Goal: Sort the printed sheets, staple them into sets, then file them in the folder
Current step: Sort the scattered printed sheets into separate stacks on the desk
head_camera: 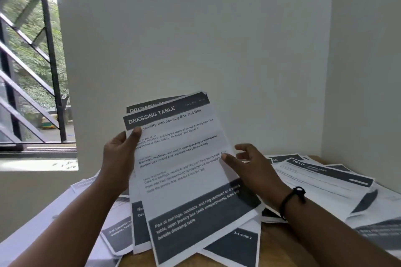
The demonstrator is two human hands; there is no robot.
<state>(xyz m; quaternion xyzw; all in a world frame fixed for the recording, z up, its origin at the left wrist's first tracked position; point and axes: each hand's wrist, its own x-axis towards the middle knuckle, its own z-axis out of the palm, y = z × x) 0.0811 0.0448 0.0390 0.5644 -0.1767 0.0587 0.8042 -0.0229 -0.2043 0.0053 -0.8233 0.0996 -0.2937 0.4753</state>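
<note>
I hold up a small stack of printed sheets [184, 158] headed "DRESSING TABLE", with dark title bars and dark footer blocks. My left hand [120, 154] grips the stack at its upper left edge, thumb on the front page. My right hand [249, 165] pinches the right edge of the top sheet with thumb in front and fingers spread behind. More loose printed sheets [325, 178] lie scattered on the wooden table [280, 243] below and to the right. No stapler or folder is visible.
Further sheets [117, 234] lie under my left forearm at the table's left side. A white wall corner stands directly behind the table. A barred window [28, 71] with a sill is at the left.
</note>
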